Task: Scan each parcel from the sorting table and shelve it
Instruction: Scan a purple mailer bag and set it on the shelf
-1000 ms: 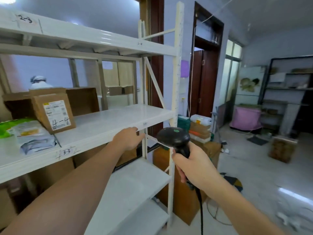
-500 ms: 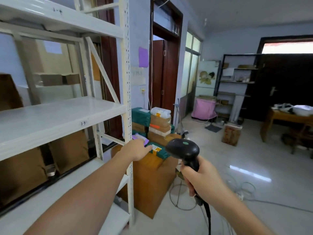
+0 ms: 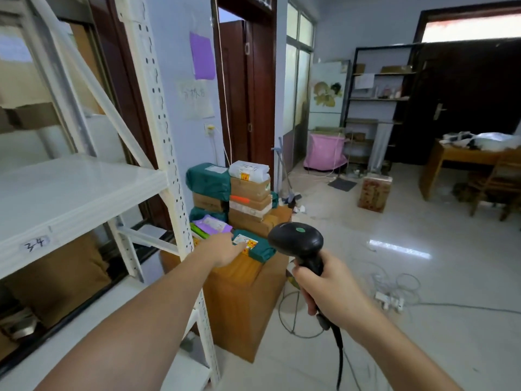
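A black barcode scanner [image 3: 296, 241] is gripped by its handle in the right hand [image 3: 329, 289], fingers curled round it, with its cable trailing down toward the floor. The left hand [image 3: 225, 248] is stretched out over a flat green parcel [image 3: 258, 246] with a white and yellow label, which lies at the front of the wooden tabletop [image 3: 239, 277]; the fingers are seen to reach the label's edge, but whether the parcel is pinched or merely touched cannot be told from this angle. Just beside it, a purple packet [image 3: 212, 225] is laid against the shelf post. Behind them, a stack of parcels [image 3: 248, 193] is piled on the same surface: brown cartons topped by a white bag, with a larger green bag at the left. A white metal shelf rack [image 3: 84, 187] is seen at the left, its middle board tagged "3-4" by hand. A white power strip [image 3: 390, 300] and loose cables are spread on the tiled floor at the right
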A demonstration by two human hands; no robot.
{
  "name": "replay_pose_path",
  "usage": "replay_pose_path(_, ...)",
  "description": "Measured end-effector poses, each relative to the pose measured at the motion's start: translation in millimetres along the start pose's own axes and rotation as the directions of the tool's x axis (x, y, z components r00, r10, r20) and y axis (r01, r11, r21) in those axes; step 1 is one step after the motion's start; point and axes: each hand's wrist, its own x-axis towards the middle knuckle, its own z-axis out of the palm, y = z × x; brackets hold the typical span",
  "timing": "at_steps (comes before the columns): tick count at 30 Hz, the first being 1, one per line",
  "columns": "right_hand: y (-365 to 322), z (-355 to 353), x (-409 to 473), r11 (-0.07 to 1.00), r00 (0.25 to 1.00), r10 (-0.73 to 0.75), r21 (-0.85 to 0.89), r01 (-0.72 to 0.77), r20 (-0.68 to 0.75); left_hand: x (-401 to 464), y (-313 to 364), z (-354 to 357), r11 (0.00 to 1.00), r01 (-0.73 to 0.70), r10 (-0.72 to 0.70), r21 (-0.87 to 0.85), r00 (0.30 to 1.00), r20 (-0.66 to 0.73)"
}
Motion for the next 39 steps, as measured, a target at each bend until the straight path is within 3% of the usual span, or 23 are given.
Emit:
replay_pose_path(14,75,-29,232,0.999,0.989,-0.018,-0.03,0.022,0.146,205,7,52,0.993,0.103,-0.099,-0.051,0.991,0.088)
replay_pose_path(21,92,-20,348,0.999,0.967,0.007,-0.036,0.003,0.256,293,-35,79,0.975,0.218,-0.211,-0.046,0.969,0.127)
replay_pose_path(31,110,49,518,0.994,0.916,0.046,-0.11,-0.002,0.399,430,-118,111,0.878,0.44,-0.411,-0.189,0.895,0.175)
replay_pose_path(39,121,84,616,0.987,0.851,0.151,-0.124,-0.102,0.503,515,-177,159,0.697,0.667,-0.605,-0.263,0.744,0.284)
